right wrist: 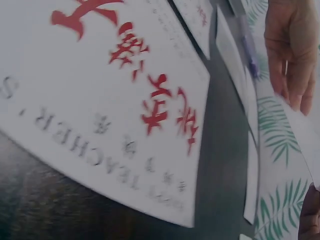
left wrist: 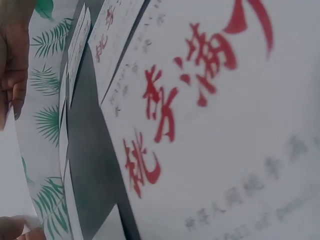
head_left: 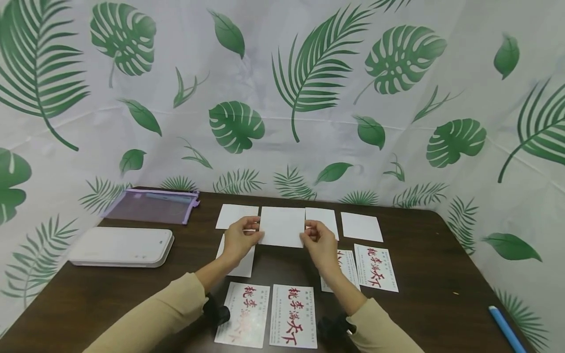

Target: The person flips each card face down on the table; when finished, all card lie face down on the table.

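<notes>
A blank white card (head_left: pixel 282 226) is held up above the dark wooden table (head_left: pixel 441 274), its back toward me. My left hand (head_left: pixel 240 239) pinches its left edge and my right hand (head_left: pixel 319 240) pinches its right edge. Below them lie cards with red calligraphy (head_left: pixel 294 315), face up near the table's front, and more blank white cards (head_left: pixel 361 226) in a row behind. The left wrist view shows a red-lettered card (left wrist: pixel 210 130) close up; the right wrist view shows another lettered card (right wrist: pixel 115 100) and my right hand's fingers (right wrist: pixel 292 50).
A white flat device (head_left: pixel 121 246) lies at the left, with a purple mesh zip pouch (head_left: pixel 152 206) behind it. A blue pen (head_left: pixel 506 328) lies at the table's right front edge. A leaf-print cloth backdrop (head_left: pixel 309 88) surrounds the table.
</notes>
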